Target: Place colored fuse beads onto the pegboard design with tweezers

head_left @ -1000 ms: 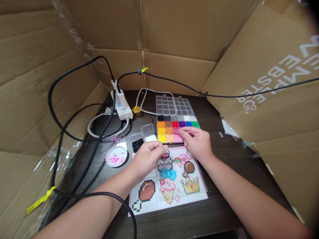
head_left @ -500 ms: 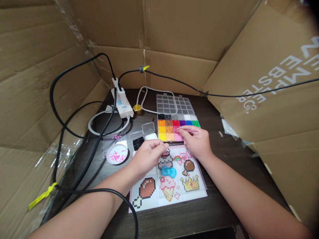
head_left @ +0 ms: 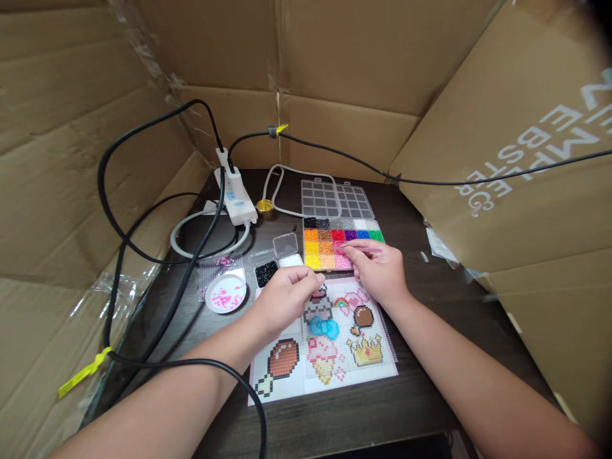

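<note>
My right hand (head_left: 382,268) is closed around a thin pink tool that looks like tweezers (head_left: 368,248). Its tip points left over the pink compartments of the sectioned bead box (head_left: 322,270). My left hand (head_left: 291,293) is held in a pinch above the top of the pattern sheet (head_left: 282,395), near the box's front edge; anything between its fingertips is too small to make out. The sheet shows a drumstick, an ice cream, a blue bow and a crown, with a clear pegboard (head_left: 389,331) over its right part.
Left of the sheet, a white dish (head_left: 210,306) of pink beads rests partly on a clear pegboard (head_left: 205,274). Small boxes hold black beads (head_left: 266,274) and white beads (head_left: 290,261). Behind are a power strip (head_left: 239,204) and a gold cup (head_left: 264,207). A black cable (head_left: 205,363) crosses before my left forearm.
Both hands keep almost the same pose and place. The whole view shifts very slightly; no bead or tool is visibly taken or let go.
</note>
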A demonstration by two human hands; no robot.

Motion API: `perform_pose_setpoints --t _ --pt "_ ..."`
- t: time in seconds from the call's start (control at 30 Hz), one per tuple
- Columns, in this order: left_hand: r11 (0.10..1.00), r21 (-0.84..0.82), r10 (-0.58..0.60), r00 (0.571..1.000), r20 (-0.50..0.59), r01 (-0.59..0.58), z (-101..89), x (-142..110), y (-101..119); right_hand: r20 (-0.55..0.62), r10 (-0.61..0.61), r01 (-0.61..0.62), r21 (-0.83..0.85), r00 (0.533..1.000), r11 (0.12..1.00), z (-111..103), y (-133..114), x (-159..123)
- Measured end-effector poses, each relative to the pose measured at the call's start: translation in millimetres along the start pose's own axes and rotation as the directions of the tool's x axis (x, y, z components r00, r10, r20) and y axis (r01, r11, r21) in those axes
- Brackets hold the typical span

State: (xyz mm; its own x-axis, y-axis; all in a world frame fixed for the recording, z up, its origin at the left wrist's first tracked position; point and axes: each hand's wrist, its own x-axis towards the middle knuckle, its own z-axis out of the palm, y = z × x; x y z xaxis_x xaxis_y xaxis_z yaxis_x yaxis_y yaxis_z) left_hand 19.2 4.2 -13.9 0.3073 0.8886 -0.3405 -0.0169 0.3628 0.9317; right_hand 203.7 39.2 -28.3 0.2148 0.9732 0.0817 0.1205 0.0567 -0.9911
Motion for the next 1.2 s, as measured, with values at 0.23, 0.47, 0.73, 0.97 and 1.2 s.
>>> perform_pose_setpoints --t 0.23,0.47,0.73,0.97,1.2 --pt "1.000 0.013 0.003 1.000 0.000 -0.003 -0.5 -0.3 0.2 -0.008 0.012 -0.012 0.001 1.000 1.000 -1.1 -2.9 -0.8" --pt "1.000 0.029 0.004 1.000 -0.003 -0.004 -0.4 -0.8 -0.6 0.001 0.001 -0.001 -0.005 1.000 1.000 -0.6 -0.6 0.8" --pt "1.000 0.021 0.007 1.000 0.004 -0.007 -0.9 0.2 -1.1 -0.002 -0.021 0.021 -0.003 1.000 1.000 -0.4 2.4 1.3" --pt "1.000 0.016 0.003 1.000 -0.003 -0.003 0.6 -2.5 2.5 0.003 -0.043 0.043 -0.004 0.999 0.999 0.0 4.1 1.8" --pt "1.000 0.022 0.007 1.000 -0.007 -0.007 1.7 -2.7 3.3 -0.004 -0.070 0.070 -0.019 0.998 0.997 0.3 6.7 3.2"
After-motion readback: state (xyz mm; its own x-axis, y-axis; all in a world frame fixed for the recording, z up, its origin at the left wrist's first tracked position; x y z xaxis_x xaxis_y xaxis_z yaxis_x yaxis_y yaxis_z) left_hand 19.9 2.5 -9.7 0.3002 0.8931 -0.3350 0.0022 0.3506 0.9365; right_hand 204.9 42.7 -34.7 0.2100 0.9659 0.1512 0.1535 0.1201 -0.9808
